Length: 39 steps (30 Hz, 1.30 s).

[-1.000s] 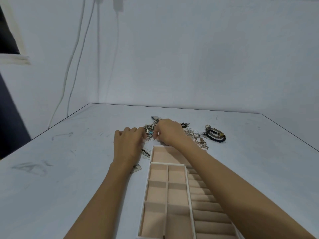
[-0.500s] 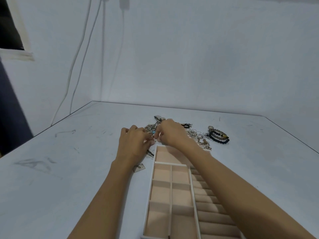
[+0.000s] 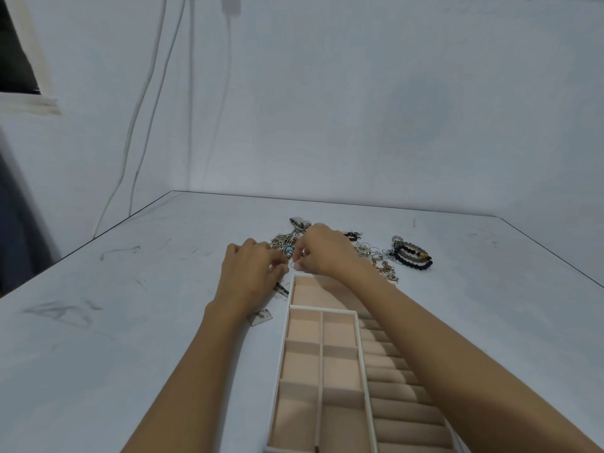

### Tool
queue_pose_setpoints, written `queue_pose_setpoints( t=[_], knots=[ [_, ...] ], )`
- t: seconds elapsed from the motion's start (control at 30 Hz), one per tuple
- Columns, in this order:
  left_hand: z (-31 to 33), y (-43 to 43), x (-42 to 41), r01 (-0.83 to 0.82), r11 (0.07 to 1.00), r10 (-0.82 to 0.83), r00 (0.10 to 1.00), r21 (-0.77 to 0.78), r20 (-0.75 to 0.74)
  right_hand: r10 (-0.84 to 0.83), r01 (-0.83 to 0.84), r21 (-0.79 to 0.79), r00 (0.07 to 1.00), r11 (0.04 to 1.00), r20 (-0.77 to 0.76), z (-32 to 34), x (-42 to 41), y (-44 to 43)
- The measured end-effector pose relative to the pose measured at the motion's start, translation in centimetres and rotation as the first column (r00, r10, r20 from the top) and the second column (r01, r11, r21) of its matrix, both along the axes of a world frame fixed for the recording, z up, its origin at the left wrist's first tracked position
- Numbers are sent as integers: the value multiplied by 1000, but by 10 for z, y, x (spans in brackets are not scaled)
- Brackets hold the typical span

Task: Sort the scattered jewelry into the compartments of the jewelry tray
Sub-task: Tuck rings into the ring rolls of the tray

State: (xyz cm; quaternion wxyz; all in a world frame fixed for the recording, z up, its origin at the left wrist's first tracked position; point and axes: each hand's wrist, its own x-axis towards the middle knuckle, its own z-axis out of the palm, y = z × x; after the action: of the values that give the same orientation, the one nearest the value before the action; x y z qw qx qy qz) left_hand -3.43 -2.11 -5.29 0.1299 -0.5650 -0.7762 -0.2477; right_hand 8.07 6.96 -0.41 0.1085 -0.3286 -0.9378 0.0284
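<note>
Right, quick note from my end: both hands meet just past the far end of the jewelry tray (image 3: 322, 310), at the near edge of the jewelry pile (image 3: 284, 240). Right hand (image 3: 327, 256): grip pressed together, thumb & forefinger pinching a small piece (image 3: 303, 253) (too tiny for me to ID). Left hand (image 3: 251, 273): fingers curled, tips up against the right's. I can't tell whether that grip holds anything. The tray lies on the bench (image 3: 130, 322) betw. the forearms, w/ the right forearm crossing over its ring-roll side and square compartments on the left. Dark beaded bracelets (image 3: 411, 258) sit right of the pile, apart from both hands. A small flat tag (image 3: 260, 318) lies by the left wrist, just beside the tray.
</note>
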Motion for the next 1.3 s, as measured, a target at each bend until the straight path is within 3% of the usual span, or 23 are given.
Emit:
queue_pose_setpoints(
  t=[0.33, 0.43, 0.57, 0.73, 0.83, 1.03, 1.3],
  knots=[
    [3, 0, 2, -15, 1000, 11, 988, 22, 153, -57, 72, -150, 993, 986, 106, 2, -13, 8],
    [5, -2, 2, 0, 995, -18, 983, 98, 181, -55, 54, -132, 998, 990, -2, 2, -9, 10],
    [14, -4, 1, -1, 980, -52, 964, 197, 263, -3, -43, -170, 966, 985, -259, 7, 14, 8],
    [27, -11, 12, 99, 931, -244, 883, 350, 400, -45, -146, -275, 810, 950, -585, 22, 72, -11],
    [38, -17, 29, 192, 895, -370, 822, 402, 432, -108, -169, -327, 724, 930, -681, 15, 114, -26],
    [48, -26, 72, 366, 826, -550, 693, 429, 467, -144, -123, -341, 738, 932, -659, -7, 168, -42],
    [33, -26, 85, 452, 827, -558, 733, 333, 390, -79, -157, -319, 784, 934, -616, -18, 184, -57]
  ],
)
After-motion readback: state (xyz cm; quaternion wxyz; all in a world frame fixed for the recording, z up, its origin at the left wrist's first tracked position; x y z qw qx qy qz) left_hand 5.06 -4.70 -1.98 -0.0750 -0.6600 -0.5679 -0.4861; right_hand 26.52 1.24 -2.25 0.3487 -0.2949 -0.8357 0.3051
